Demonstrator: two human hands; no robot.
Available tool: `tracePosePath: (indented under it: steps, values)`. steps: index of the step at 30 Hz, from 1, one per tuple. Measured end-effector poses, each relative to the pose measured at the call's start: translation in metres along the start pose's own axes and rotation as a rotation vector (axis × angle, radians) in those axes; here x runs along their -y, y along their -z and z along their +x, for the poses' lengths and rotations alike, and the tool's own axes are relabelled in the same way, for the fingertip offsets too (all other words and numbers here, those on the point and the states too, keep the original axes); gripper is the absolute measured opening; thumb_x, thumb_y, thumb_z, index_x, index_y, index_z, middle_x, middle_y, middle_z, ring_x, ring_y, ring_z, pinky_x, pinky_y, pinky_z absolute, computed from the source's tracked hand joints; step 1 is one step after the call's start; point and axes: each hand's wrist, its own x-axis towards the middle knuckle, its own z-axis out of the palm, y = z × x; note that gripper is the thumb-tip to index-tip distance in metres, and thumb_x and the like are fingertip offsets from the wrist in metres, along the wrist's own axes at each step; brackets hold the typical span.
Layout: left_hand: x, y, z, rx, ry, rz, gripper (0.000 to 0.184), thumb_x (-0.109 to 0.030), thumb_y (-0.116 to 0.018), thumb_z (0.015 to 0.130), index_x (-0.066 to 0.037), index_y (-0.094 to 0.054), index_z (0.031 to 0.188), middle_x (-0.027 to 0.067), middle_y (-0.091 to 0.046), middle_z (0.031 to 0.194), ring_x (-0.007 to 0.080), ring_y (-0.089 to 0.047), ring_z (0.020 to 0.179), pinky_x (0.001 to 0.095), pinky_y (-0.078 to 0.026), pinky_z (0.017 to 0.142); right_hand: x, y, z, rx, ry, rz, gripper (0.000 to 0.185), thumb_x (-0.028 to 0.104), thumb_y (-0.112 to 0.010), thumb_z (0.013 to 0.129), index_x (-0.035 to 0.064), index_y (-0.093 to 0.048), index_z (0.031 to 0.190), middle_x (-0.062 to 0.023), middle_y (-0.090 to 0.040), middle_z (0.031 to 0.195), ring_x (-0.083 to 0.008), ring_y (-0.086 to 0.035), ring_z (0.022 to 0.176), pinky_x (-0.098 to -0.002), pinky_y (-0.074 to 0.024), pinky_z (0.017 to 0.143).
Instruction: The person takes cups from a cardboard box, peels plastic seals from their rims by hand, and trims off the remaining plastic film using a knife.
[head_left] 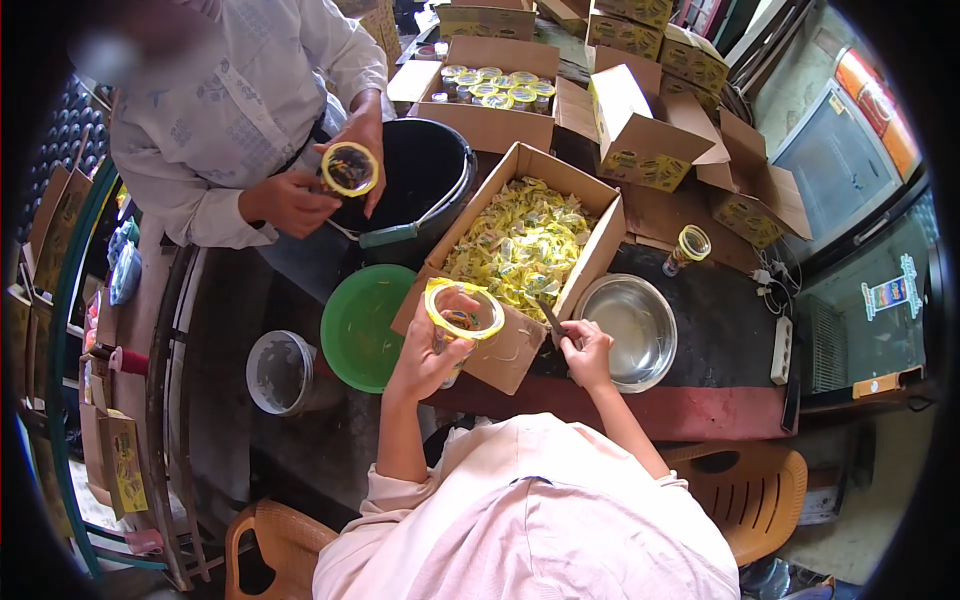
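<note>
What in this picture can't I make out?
In the head view:
Grip end of the dark blade: covered by the right hand.
Any lettering on the yellow-rimmed cup: too small, partly behind the left hand.
Floor of the middle carton: buried under yellow wrappers.
Bottom of the black bucket: lost in shadow.

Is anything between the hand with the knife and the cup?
Nothing that I can see. The right hand holds the knife near the cup in the left hand; the open box shows behind the gap.
</note>
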Motion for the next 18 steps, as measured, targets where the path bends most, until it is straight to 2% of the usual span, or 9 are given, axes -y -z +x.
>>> tracePosePath:
  steps: [2,3,7,10,11,14,18]
  values:
    - [-0.011,-0.005,0.005,0.032,0.005,0.094,0.059,-0.009,-0.073,0.070,-0.001,-0.040,0.119,0.0082,-0.053,0.107,0.0138,-0.053,0.099,0.0278,-0.047,0.083,0.000,0.001,0.004,0.058,-0.305,0.447,0.009,0.006,-0.068,0.073,0.0071,-0.068,0.082,0.0026,-0.059,0.071,-0.0083,-0.054,0.070,-0.0256,-0.0405,0.069]
    - [-0.016,-0.008,0.008,0.050,0.007,0.141,0.060,-0.011,-0.075,0.069,-0.002,-0.040,0.117,0.0079,-0.054,0.107,0.0134,-0.054,0.098,0.0274,-0.047,0.082,-0.001,0.005,0.006,0.067,-0.285,0.408,0.006,0.005,-0.067,0.077,0.0033,-0.066,0.083,0.0032,-0.060,0.074,-0.0059,-0.054,0.075,-0.0229,-0.0427,0.066]
    - [-0.017,-0.016,0.021,0.049,0.008,0.127,0.063,-0.017,-0.081,0.066,-0.003,-0.043,0.115,0.0075,-0.054,0.105,0.0127,-0.055,0.094,0.0259,-0.049,0.079,0.032,0.024,0.024,-0.061,0.105,0.383,0.011,0.005,-0.070,0.075,0.0065,-0.068,0.086,0.0004,-0.061,0.070,-0.0097,-0.054,0.067,-0.0245,-0.0410,0.067]
    - [-0.018,-0.018,0.029,0.063,-0.022,0.162,0.064,-0.018,-0.081,0.066,-0.003,-0.043,0.116,0.0077,-0.053,0.104,0.0130,-0.055,0.093,0.0261,-0.049,0.079,0.086,0.052,0.040,-0.205,0.445,0.068,0.011,0.006,-0.071,0.072,0.0102,-0.069,0.082,0.0007,-0.059,0.070,-0.0117,-0.055,0.065,-0.0263,-0.0356,0.065]
    - [-0.021,-0.018,0.031,0.069,-0.024,0.173,0.064,-0.018,-0.081,0.066,-0.003,-0.043,0.116,0.0077,-0.053,0.103,0.0132,-0.055,0.092,0.0265,-0.049,0.079,0.096,0.059,0.042,-0.220,0.540,-0.042,0.017,0.005,-0.071,0.070,0.0141,-0.069,0.083,0.0024,-0.062,0.075,-0.0117,-0.056,0.069,-0.0281,-0.0312,0.067]
    - [-0.023,-0.018,0.042,0.083,-0.051,0.216,0.066,-0.018,-0.081,0.065,-0.002,-0.043,0.117,0.0080,-0.054,0.101,0.0150,-0.056,0.091,0.0282,-0.049,0.078,0.125,0.071,0.053,-0.272,0.795,-0.135,0.024,0.000,-0.070,0.068,0.0149,-0.069,0.087,0.0013,-0.064,0.079,-0.0118,-0.056,0.066,-0.0277,-0.0313,0.066]
    - [-0.035,-0.017,0.052,0.124,-0.094,0.281,0.068,-0.017,-0.082,0.063,-0.001,-0.043,0.116,0.0099,-0.057,0.098,0.0179,-0.058,0.090,0.0297,-0.048,0.079,0.138,0.078,0.058,-0.200,0.898,-0.223,0.026,0.003,-0.070,0.065,0.0165,-0.069,0.088,0.0046,-0.063,0.081,-0.0110,-0.056,0.071,-0.0286,-0.0293,0.068]
